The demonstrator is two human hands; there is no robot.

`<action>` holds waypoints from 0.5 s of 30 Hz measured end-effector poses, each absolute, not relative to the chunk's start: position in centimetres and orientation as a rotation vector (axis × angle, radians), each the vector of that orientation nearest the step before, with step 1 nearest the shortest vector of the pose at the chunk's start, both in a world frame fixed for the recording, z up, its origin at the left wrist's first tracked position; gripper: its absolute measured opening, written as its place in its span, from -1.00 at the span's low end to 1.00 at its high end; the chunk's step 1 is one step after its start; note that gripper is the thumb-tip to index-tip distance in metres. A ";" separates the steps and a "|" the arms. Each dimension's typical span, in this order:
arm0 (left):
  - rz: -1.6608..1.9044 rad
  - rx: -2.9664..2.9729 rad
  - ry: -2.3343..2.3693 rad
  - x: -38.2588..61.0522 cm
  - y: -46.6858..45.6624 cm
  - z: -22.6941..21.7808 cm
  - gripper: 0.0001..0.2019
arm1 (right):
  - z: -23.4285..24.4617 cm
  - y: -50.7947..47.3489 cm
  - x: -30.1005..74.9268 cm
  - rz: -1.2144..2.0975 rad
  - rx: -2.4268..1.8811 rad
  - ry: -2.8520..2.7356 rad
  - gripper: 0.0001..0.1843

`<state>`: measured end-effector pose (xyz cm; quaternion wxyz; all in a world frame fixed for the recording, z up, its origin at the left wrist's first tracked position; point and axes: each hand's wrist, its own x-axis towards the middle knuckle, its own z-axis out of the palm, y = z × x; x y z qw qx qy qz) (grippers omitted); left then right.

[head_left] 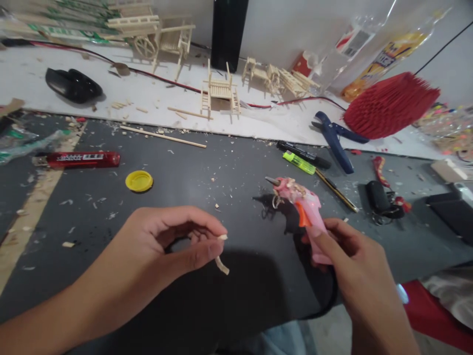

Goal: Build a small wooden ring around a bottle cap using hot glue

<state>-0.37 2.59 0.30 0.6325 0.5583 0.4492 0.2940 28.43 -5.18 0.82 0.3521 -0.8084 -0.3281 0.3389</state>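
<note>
My left hand is closed in a pinch, thumb against forefinger, on a small curved pale wooden piece. One end shows between the fingertips and the rest hangs below them. My right hand is wrapped around the handle of a pink hot glue gun with an orange trigger. Its metal nozzle points up and left, over the dark table, and strings of dried glue cling to its front. A gap separates the nozzle from the wooden piece.
Behind stand a miniature wooden chair and a miniature wooden cart. On the table lie a yellow cap, a red lighter, a thin stick, a black marker, blue cutters and keys. A red bristly object sits back right.
</note>
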 end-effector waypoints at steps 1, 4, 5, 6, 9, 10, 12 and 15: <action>0.665 1.269 1.025 -0.4 2.6 0.3 -0.94 | 0.8 -5.6 28.4 0.963 -1.947 -0.742 -0.54; 0.641 1.249 1.007 -0.4 2.6 0.2 -0.94 | 1.0 -6.4 28.3 1.135 -1.646 -0.588 -0.51; 0.637 1.245 1.003 -0.5 2.5 0.1 -0.94 | 1.1 -6.5 28.3 1.182 -1.587 -0.596 -0.58; 0.629 1.237 1.001 -0.5 2.5 0.1 -0.94 | 1.1 -6.3 28.1 1.255 -1.521 -0.639 -0.65; 0.604 1.199 0.997 -0.4 2.3 -0.1 -0.95 | 1.5 -5.6 27.3 1.451 -1.335 -0.710 -0.62; 0.597 1.178 0.992 -0.4 2.3 -0.2 -0.96 | 1.6 -5.4 26.8 1.476 -1.315 -0.690 -0.57; 0.585 1.123 0.989 -0.3 2.4 -0.3 -0.98 | 1.8 -5.3 26.0 1.466 -1.394 -0.613 -0.49; 0.570 1.067 0.971 -0.2 2.5 -0.4 -0.97 | 1.7 -6.1 25.3 1.436 -1.622 -0.648 -0.48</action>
